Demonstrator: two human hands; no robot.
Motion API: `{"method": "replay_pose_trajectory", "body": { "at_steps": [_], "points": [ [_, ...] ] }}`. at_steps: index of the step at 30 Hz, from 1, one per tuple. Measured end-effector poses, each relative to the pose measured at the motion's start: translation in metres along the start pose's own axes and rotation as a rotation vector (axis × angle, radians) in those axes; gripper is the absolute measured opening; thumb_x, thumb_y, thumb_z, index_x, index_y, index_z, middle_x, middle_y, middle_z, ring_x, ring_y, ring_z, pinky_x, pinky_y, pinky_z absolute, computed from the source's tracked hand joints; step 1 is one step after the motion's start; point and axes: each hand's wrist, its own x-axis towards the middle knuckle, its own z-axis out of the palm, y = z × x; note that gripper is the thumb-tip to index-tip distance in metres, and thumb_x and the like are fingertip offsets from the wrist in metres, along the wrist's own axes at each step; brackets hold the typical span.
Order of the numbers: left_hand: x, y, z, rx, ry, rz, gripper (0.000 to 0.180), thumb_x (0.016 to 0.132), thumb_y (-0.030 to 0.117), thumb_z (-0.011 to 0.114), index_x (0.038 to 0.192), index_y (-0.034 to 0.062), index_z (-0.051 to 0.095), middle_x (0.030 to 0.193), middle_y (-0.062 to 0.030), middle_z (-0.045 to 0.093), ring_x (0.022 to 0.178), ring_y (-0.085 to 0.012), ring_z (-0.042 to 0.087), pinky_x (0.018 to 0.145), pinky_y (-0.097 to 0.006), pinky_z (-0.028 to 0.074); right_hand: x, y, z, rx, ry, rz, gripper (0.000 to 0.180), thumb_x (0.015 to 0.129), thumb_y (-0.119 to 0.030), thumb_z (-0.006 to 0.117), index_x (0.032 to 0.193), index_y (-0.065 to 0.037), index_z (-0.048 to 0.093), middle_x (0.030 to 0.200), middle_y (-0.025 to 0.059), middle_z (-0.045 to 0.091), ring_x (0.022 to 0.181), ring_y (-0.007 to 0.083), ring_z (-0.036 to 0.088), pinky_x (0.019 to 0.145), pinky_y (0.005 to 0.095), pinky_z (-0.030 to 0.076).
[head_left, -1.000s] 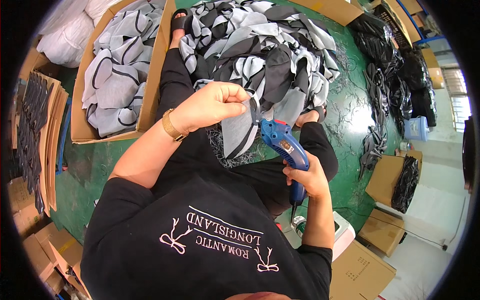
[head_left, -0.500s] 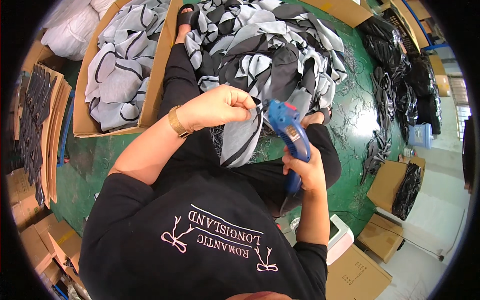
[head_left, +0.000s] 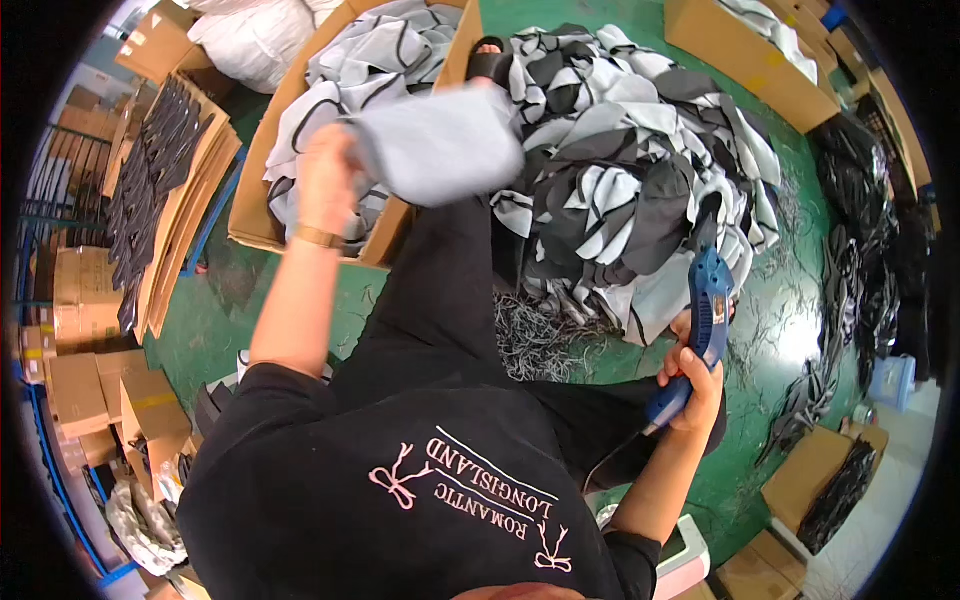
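My left hand (head_left: 328, 180), with a gold watch at the wrist, is closed on one edge of a light grey fabric piece (head_left: 445, 145). The piece is smeared by motion and hangs partly over a cardboard box (head_left: 462, 50) of similar black-edged pieces. In my right hand (head_left: 693, 385) is a blue corded electric cutter (head_left: 708, 305), fingers wrapped round its handle. Its head points away from me, at the right side of a heap of grey and black fabric pieces (head_left: 665, 190) on the floor; I cannot make out whether the blade touches cloth.
Thread scraps (head_left: 540, 335) lie on the green floor before the heap. Another cardboard box (head_left: 750, 65) stands at the far right. Black plastic bags (head_left: 850, 160) line the right side. Stacked cardboard sheets (head_left: 190, 215) with dark strips stand at the left, and white sacks (head_left: 260, 45) behind.
My left hand has swung left from beside the cutter, carrying the fabric piece toward the box. My right hand has moved right with the cutter. The whole view has shifted.
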Motion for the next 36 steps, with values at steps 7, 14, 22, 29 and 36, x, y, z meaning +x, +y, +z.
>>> {"method": "replay_pose_trajectory", "body": {
  "at_steps": [7, 14, 22, 29, 36],
  "points": [
    [0.043, -0.035, -0.088, 0.376, 0.402, 0.306, 0.033, 0.083, 0.002, 0.057, 0.116, 0.0028, 0.052, 0.104, -0.0042, 0.057, 0.094, -0.0138, 0.054, 0.086, -0.028, 0.044, 0.025, 0.001, -0.014, 0.081, 0.040, 0.056, 0.040, 0.073, -0.017, 0.072, 0.101, 0.002, 0.050, 0.071, 0.0055, 0.048, 0.061, 0.0140, 0.049, 0.051, 0.0276, 0.044],
    [-0.019, -0.142, 0.090, 0.361, -0.537, -0.576, 0.019, 0.090, 0.015, 0.059, 0.106, 0.0042, 0.059, 0.100, -0.0081, 0.065, 0.087, -0.0163, 0.063, 0.075, -0.029, 0.052, 0.029, 0.008, -0.025, 0.139, 0.092, 0.107, 0.042, 0.072, -0.015, 0.072, 0.102, 0.003, 0.050, 0.072, 0.0065, 0.050, 0.060, 0.0148, 0.049, 0.049, 0.0280, 0.045],
    [-0.057, -0.303, 0.132, 0.183, 0.121, -1.196, 0.037, 0.082, 0.031, 0.071, 0.108, 0.0089, 0.058, 0.104, -0.0097, 0.055, 0.090, -0.0224, 0.055, 0.081, -0.042, 0.049, 0.036, 0.013, -0.021, 0.181, 0.110, 0.189, 0.043, 0.072, -0.015, 0.074, 0.103, 0.006, 0.052, 0.070, 0.0075, 0.053, 0.058, 0.0154, 0.052, 0.049, 0.0277, 0.046],
    [-0.034, -0.240, 0.142, 0.245, -0.154, -0.732, 0.026, 0.083, 0.022, 0.063, 0.105, 0.0098, 0.056, 0.099, -0.0016, 0.061, 0.085, -0.0143, 0.057, 0.074, -0.030, 0.044, 0.041, 0.013, -0.023, 0.063, 0.107, 0.262, 0.046, 0.071, -0.018, 0.074, 0.103, 0.004, 0.050, 0.070, 0.0044, 0.049, 0.061, 0.0137, 0.048, 0.050, 0.0269, 0.045],
    [-0.058, -0.122, 0.139, -0.025, -0.523, -0.536, 0.017, 0.093, 0.020, 0.059, 0.102, 0.0062, 0.054, 0.094, -0.0006, 0.062, 0.082, -0.0073, 0.057, 0.072, -0.023, 0.046, 0.036, 0.022, -0.013, -0.055, 0.090, 0.183, 0.039, 0.074, -0.019, 0.070, 0.102, 0.002, 0.052, 0.070, 0.0070, 0.053, 0.059, 0.0146, 0.052, 0.054, 0.0261, 0.046]
  ]
}}
